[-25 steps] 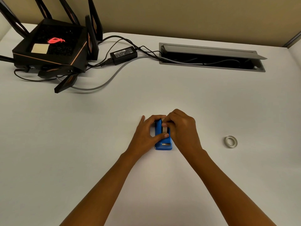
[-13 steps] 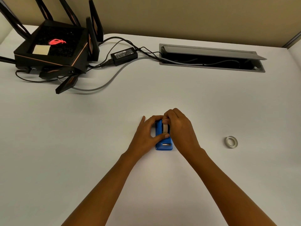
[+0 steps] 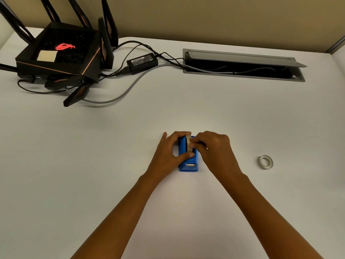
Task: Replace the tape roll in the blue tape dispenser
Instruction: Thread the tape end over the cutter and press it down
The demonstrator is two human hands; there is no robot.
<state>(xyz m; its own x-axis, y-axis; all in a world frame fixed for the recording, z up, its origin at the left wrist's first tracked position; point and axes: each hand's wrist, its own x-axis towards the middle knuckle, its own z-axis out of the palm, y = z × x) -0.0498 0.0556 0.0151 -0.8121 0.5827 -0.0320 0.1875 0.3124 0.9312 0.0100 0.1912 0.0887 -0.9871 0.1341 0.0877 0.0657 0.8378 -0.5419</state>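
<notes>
Router (image 3: 61, 58): black, with upright antennas and a red glowing logo, it stood at the far left of the table (image 3: 93, 165).
Adapter (image 3: 142, 62): a black brick lay just right of the router, its cables running into the cable tray (image 3: 242, 66) set in the tabletop.
Left hand (image 3: 168, 156): it wrapped the dispenser's left side, fingers curled over the far end and the thumb pressed on the near part of the body, clamped on the dispenser.
Dispenser (image 3: 187, 161): blue and small, it sat flat on the table near the middle, its metal cutter at the end nearest the person.
Roll (image 3: 188, 144): pale and standing on edge, it sat in the dispenser's well.
Right hand (image 3: 214, 152): it came in from the right, fingertips pinched together on the roll's top edge.
Spare roll (image 3: 265, 162): a thin whitish ring lay flat, well apart to the right.
</notes>
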